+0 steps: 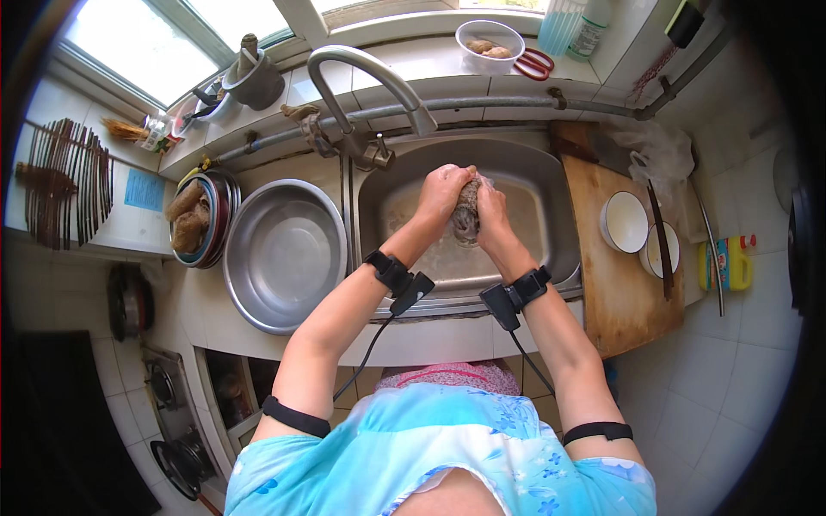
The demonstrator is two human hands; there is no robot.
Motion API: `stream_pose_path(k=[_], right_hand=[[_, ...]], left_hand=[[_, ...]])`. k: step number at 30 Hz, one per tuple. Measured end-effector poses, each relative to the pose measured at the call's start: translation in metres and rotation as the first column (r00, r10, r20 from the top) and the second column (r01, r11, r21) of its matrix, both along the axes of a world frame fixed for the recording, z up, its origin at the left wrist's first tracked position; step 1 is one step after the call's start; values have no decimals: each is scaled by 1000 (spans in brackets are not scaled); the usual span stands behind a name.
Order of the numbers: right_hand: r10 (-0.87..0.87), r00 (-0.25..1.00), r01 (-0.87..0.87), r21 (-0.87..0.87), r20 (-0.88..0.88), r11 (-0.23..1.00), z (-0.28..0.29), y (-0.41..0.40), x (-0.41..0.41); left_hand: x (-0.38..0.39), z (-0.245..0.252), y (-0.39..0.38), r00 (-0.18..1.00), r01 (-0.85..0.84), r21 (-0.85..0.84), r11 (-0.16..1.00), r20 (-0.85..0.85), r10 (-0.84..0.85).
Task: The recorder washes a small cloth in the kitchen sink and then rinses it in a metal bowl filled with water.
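Note:
Over the stainless-steel sink [400, 193], my left hand [444, 193] and my right hand [492, 205] are closed together around a wet, brown-grey fibrous scrubber [468, 200]. It looks like a loofah, though the fingers hide much of it. The hands press on it from both sides, thumbs close together at the far end. Below its near end, the sink drain [466, 237] partly shows. The curved faucet [423, 119] hangs beyond my hands, and no stream of water can be made out from it.
A steel basin [284, 251] stands left of the sink, beside stacked bowls bearing loofah pieces [188, 222]. On the right, a wooden cutting board [600, 284] holds a cleaver [603, 148], white bowls [624, 222] and chopsticks [659, 238]. Red-handled scissors [535, 63] lie on the sill.

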State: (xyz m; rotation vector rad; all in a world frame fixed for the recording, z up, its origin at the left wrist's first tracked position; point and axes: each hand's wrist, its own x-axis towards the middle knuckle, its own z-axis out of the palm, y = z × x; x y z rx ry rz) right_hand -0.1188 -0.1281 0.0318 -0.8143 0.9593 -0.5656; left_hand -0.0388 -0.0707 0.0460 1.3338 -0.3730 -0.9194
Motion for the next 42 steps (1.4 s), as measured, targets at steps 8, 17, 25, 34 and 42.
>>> stream_pose_path(k=[8, 17, 25, 34, 42], right_hand=[[527, 809, -559, 62, 261, 827, 57, 46, 19], [782, 612, -791, 75, 121, 608, 61, 168, 121], [732, 681, -728, 91, -18, 679, -5, 208, 170], [359, 696, -531, -109, -622, 841, -103, 199, 161], [795, 588, -785, 340, 148, 518, 13, 260, 157]], left_hand=[[67, 52, 114, 993, 90, -4, 996, 83, -90], [144, 43, 275, 939, -228, -1, 974, 266, 220], [177, -46, 331, 814, -535, 226, 814, 398, 424], [139, -4, 334, 983, 8, 441, 897, 160, -87], [148, -59, 348, 972, 227, 394, 891, -139, -187]])
